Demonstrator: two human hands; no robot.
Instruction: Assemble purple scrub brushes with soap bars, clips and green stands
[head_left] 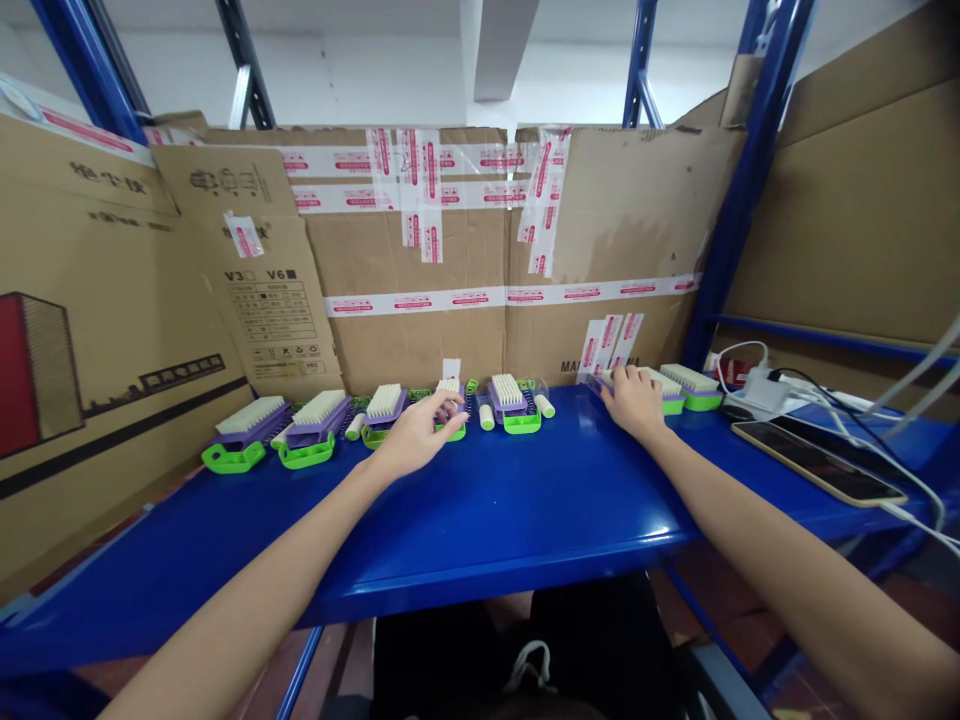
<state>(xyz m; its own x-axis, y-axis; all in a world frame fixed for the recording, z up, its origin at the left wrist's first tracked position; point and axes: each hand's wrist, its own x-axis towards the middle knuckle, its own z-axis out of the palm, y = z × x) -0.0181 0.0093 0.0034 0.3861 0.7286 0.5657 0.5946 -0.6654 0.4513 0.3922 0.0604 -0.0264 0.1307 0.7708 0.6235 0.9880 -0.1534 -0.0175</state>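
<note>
Brushes (507, 390) line the blue table (487, 510), cardboard (607, 225) behind it — left hand (421, 428) and right hand (636, 402) above it, grips unclear.

One close head-worn view from above the lap (442, 665), forward and down across the blue table (487, 510)

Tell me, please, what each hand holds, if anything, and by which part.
The left hand seems empty; whether the right hand holds anything cannot be told.

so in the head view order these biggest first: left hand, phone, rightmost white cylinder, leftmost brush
1. Phone
2. Left hand and leftmost brush: too alike to rank
3. Rightmost white cylinder
</note>
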